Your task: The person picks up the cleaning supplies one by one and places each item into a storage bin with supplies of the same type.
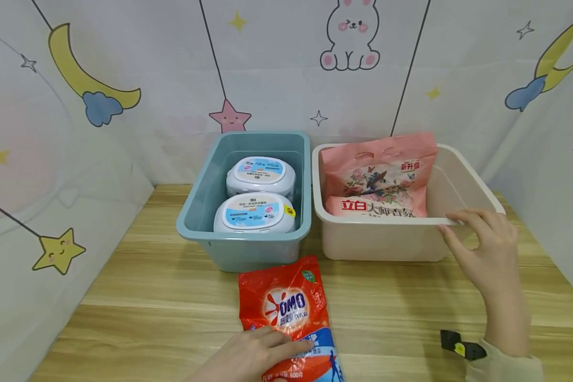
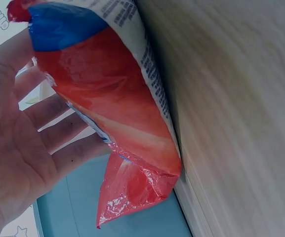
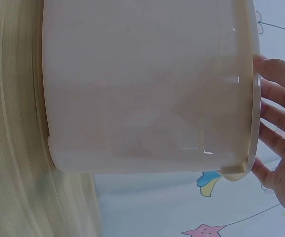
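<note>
A red and blue OMO detergent bag (image 1: 286, 302) lies flat on the wooden table, in front of the blue-green bin. On its front rests my left hand (image 1: 255, 353), fingers fairly straight. The left wrist view shows those fingers (image 2: 65, 131) extended along the printed face of the bag (image 2: 107, 89). My right hand (image 1: 489, 249) holds the front rim of the cream bin (image 1: 387, 239) near its right corner, thumb outside and fingers over the edge. In the right wrist view, the hand (image 3: 283, 113) is at the rim beside the bin's smooth wall (image 3: 147, 89).
Inside the blue-green bin (image 1: 198, 212) sit two white tubs (image 1: 253, 212) with blue labels. A pink printed bag (image 1: 382, 175) leans in the cream bin. A black strap with a yellow mark (image 1: 463, 347) is by the right sleeve. A cartoon-printed curtain (image 1: 277, 63) hangs behind.
</note>
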Tool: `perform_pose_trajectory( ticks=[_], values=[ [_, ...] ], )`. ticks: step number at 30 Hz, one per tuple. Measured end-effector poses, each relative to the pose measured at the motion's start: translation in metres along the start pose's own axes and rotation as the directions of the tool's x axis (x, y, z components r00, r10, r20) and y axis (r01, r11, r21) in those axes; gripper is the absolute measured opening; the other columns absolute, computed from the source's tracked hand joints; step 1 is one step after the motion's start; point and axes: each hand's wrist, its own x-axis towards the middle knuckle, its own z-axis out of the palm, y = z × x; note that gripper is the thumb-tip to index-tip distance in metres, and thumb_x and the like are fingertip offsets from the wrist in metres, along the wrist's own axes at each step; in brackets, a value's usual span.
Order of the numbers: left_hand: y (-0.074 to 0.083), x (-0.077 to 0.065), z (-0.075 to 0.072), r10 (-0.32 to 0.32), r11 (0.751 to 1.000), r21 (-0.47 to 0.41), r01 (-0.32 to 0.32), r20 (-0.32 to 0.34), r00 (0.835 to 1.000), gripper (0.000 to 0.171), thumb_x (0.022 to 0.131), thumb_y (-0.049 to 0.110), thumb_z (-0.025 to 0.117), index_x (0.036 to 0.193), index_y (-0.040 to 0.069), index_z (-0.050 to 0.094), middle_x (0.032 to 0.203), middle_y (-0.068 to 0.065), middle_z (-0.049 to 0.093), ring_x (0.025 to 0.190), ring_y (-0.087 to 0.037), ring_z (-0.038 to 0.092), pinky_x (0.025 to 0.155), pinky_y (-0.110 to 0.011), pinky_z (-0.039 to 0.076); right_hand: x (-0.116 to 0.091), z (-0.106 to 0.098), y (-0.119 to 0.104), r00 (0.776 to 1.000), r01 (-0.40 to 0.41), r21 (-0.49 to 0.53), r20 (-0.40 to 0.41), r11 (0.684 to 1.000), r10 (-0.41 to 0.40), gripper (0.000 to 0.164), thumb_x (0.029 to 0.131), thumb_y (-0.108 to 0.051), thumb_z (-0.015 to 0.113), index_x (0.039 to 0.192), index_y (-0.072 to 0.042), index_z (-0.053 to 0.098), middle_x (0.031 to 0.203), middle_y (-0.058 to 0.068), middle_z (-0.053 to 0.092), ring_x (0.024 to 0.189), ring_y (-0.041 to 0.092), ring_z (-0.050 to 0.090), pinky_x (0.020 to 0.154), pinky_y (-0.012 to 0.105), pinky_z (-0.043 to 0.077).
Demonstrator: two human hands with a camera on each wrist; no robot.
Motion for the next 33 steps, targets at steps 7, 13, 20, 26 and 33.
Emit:
perform_pose_trajectory(
  ticks=[7, 13, 20, 26, 33],
  values=[
    [-0.0013, -0.0006, 0.001, 0.031, 0.999, 0.04, -0.03, -0.015, 0.999, 0.066, 0.083, 0.069, 0.053, 0.143, 0.047, 0.035, 0.129, 0.013, 0.058, 0.109, -0.008, 0.057, 0.08, -0.027, 0.057, 0.0001, 0.0009, -0.0004, 1.0, 0.003, -0.004, -0.004, 1.0, -0.003, 0.023, 0.076, -0.009, 0.078, 0.096, 0.0, 0.071, 0.097, 0.018, 0.064, 0.093, 0.033, 0.049, 0.085, 0.038, 0.027],
    [-0.0036, -0.0004, 0.0015, 0.061, 0.997, 0.055, -0.061, -0.01, 0.998, 0.066, 0.084, 0.069, 0.051, 0.144, 0.048, 0.032, 0.129, 0.013, 0.057, 0.108, -0.007, 0.055, 0.079, -0.022, 0.055, -0.0008, 0.001, 0.001, 1.0, 0.002, 0.005, -0.006, 1.0, -0.002, 0.023, 0.076, -0.009, 0.078, 0.096, 0.0, 0.071, 0.097, 0.017, 0.065, 0.094, 0.022, 0.047, 0.087, 0.035, 0.026],
    [-0.0038, 0.0008, 0.0017, 0.08, 0.992, 0.097, -0.079, -0.006, 0.997, 0.067, 0.084, 0.068, 0.052, 0.144, 0.048, 0.032, 0.12, 0.012, 0.056, 0.101, -0.002, 0.052, 0.071, -0.011, 0.048, -0.0011, 0.0004, 0.0008, 1.0, -0.006, -0.002, -0.006, 1.0, 0.006, 0.025, 0.073, -0.006, 0.079, 0.096, -0.001, 0.072, 0.098, 0.017, 0.065, 0.095, 0.017, 0.046, 0.087, 0.036, 0.025],
    [-0.001, -0.0002, 0.0022, 0.081, 0.991, 0.109, -0.079, -0.014, 0.997, 0.066, 0.083, 0.069, 0.051, 0.144, 0.048, 0.033, 0.116, 0.014, 0.055, 0.098, 0.0, 0.049, 0.068, -0.011, 0.044, -0.0004, 0.0005, 0.0001, 1.0, -0.008, 0.001, -0.001, 1.0, 0.008, 0.024, 0.075, -0.008, 0.078, 0.097, -0.001, 0.072, 0.098, 0.017, 0.065, 0.096, 0.015, 0.046, 0.087, 0.035, 0.025],
    [0.0025, -0.0015, 0.0037, 0.071, 0.986, 0.152, -0.067, -0.018, 0.997, 0.065, 0.083, 0.07, 0.049, 0.143, 0.051, 0.032, 0.121, 0.013, 0.054, 0.104, -0.004, 0.051, 0.069, -0.014, 0.048, 0.0, 0.0006, -0.0002, 1.0, -0.02, 0.01, 0.007, 1.0, 0.02, 0.025, 0.074, -0.006, 0.078, 0.097, -0.001, 0.071, 0.099, 0.018, 0.065, 0.102, -0.003, 0.038, 0.089, 0.036, 0.026]
  ],
)
